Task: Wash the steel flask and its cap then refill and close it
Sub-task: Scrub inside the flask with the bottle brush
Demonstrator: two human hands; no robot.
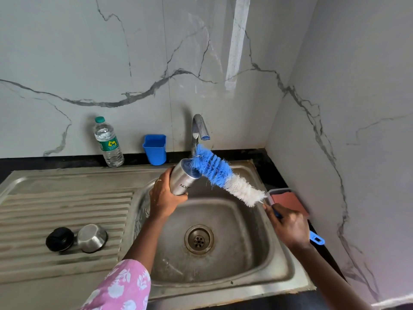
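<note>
My left hand (164,195) grips the steel flask (182,179) over the sink basin, tilted with its base end pointing up and away from me. My right hand (288,224) holds the blue handle of a long bottle brush (223,175). The brush's blue and white bristles lie across the upturned end of the flask, just below the tap (200,128). On the ribbed draining board at the left lie a black inner cap (60,239) and a steel cup-shaped cap (92,237), side by side. No water runs from the tap.
The steel sink (279,271) has an open drain (199,239) in its middle. A plastic water bottle (108,143) and a blue holder (155,149) stand against the marble back wall. A pink sponge in a tray (288,200) sits at the sink's right rim.
</note>
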